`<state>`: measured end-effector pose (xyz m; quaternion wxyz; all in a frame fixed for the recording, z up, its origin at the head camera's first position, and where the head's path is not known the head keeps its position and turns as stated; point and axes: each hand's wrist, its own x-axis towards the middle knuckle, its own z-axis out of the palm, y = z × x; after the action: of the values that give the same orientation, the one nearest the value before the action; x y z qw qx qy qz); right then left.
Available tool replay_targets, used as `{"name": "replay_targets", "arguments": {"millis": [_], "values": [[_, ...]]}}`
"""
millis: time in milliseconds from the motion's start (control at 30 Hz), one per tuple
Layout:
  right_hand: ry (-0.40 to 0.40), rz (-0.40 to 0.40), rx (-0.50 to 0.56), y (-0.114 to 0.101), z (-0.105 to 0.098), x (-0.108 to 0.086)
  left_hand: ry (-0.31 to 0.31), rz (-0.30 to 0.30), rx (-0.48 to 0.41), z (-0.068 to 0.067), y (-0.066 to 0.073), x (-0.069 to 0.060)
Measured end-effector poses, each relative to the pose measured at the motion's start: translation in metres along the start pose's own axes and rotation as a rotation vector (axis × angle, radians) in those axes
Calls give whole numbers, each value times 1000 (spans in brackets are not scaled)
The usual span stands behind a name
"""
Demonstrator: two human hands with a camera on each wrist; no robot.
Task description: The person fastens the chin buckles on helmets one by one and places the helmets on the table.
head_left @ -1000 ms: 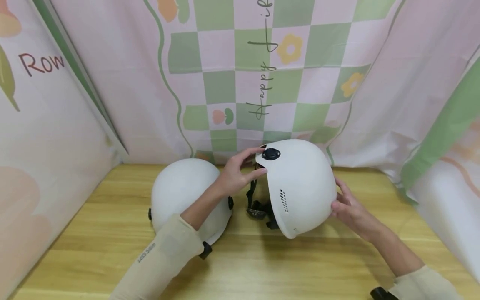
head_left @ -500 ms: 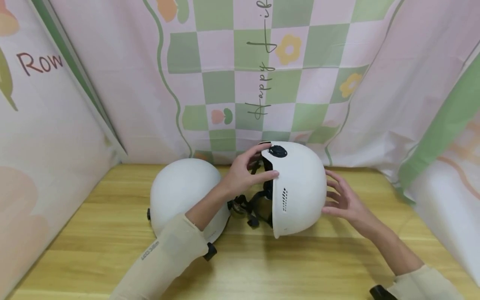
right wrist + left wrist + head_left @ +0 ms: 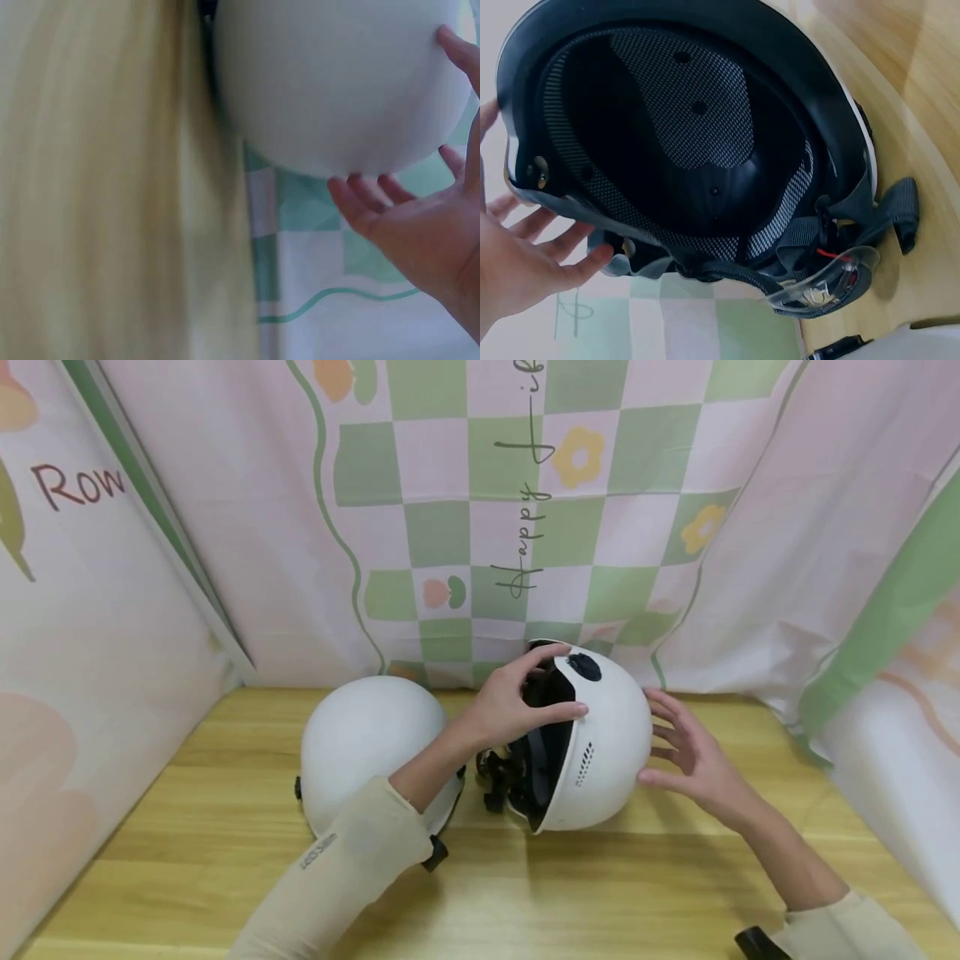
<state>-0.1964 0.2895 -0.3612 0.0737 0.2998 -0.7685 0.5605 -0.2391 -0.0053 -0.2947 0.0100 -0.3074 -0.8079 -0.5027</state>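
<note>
L grip (image 3: 516,703) pinching nr ctr, L arm (image 3: 366,856) up from btm left. R grip (image 3: 696,762) rt of ctr, fingers spread.

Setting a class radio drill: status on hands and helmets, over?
Left fingers gripping tilted white helmet. Right fingers spread at its rounded side. Second white helmet close alongside, possibly obstructing.

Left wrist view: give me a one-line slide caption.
The left hand grips a white helmet by its edge, baring black mesh-patterned padding and dark straps.
</note>
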Motion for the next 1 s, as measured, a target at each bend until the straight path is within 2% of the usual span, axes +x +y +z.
{"name": "replay_targets", "arguments": {"millis": [200, 267, 367, 600, 733, 900, 1000], "values": [[142, -27, -131, -23, 0, 8, -65, 56, 113, 8, 6, 0], [173, -35, -206, -31, 1, 11, -68, 63, 118, 8, 7, -2], [177, -40, -288, -37, 2, 12, -44, 40, 96, 5, 5, -6], [130, -52, -212, -36, -6, 7, -22, -32, 72, -8, -7, -16], [109, -37, -204, -35, -12, 5, -28, -36, 90, -12, -13, -21], [124, -3, -217, -34, -17, 5, -43, -24, 119, -15, -17, -27], [120, 9, -189, -31, -20, 4, -56, -20, 143, -18, -19, -31]]}}
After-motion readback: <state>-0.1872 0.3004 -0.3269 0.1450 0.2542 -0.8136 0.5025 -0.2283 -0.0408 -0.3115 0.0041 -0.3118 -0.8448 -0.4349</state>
